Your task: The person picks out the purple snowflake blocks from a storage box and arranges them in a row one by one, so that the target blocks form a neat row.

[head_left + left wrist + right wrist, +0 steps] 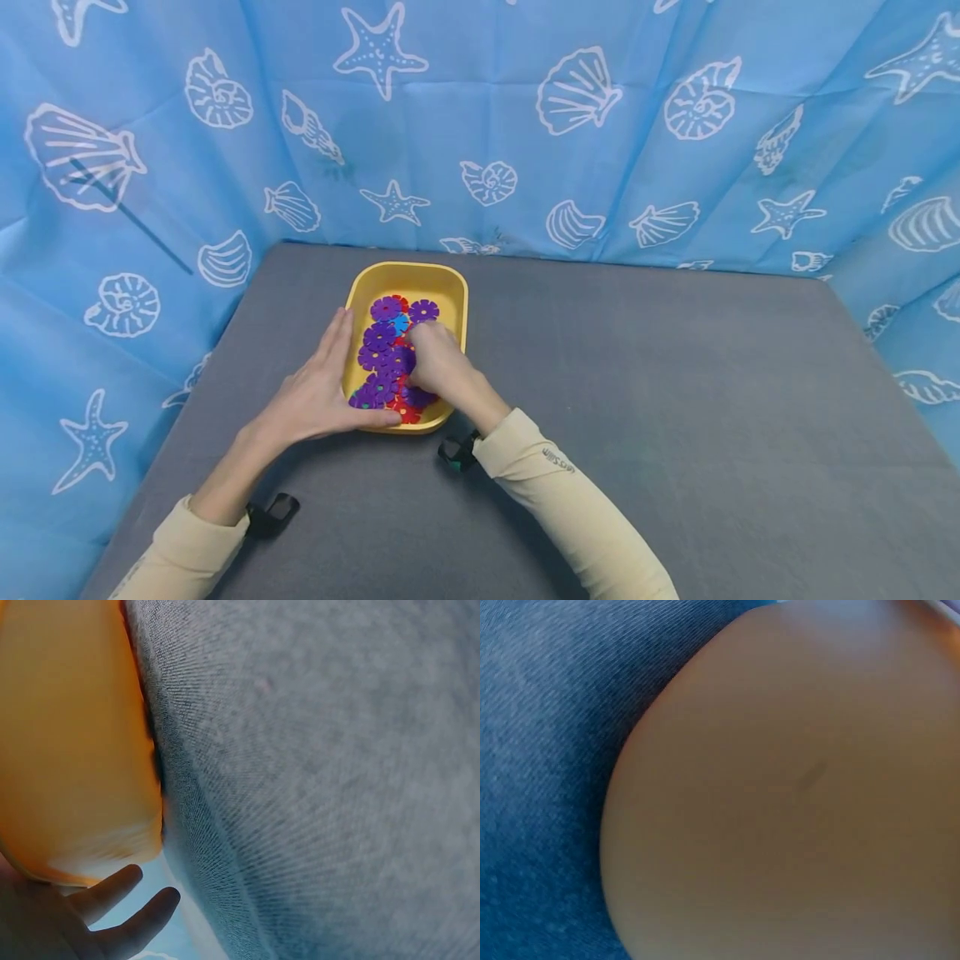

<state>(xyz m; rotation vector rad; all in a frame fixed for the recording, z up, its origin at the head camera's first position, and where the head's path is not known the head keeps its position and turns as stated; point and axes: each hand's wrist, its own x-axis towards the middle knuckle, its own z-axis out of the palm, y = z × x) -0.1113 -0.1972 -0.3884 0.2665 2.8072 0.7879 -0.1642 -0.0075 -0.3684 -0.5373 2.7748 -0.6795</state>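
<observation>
A yellow tray (460,333) holds several flower-shaped plastic discs (380,337), mostly purple with some red and blue. My left hand (318,392) rests against the tray's left side, its fingers along the outer wall and the thumb across the near rim. In the left wrist view, straight fingers (142,922) show beside the tray's wall (75,735). My right hand (444,367) reaches down among the discs at the tray's right side. Its fingertips are hidden by the back of the hand, so what they pinch cannot be seen. Skin of the right hand (780,787) fills most of the right wrist view.
The tray stands on a grey cloth-covered table (637,417), toward its far left part. A blue curtain (495,125) with white shells and starfish hangs behind the table and at both sides. Black wrist bands (273,514) sit at both cuffs.
</observation>
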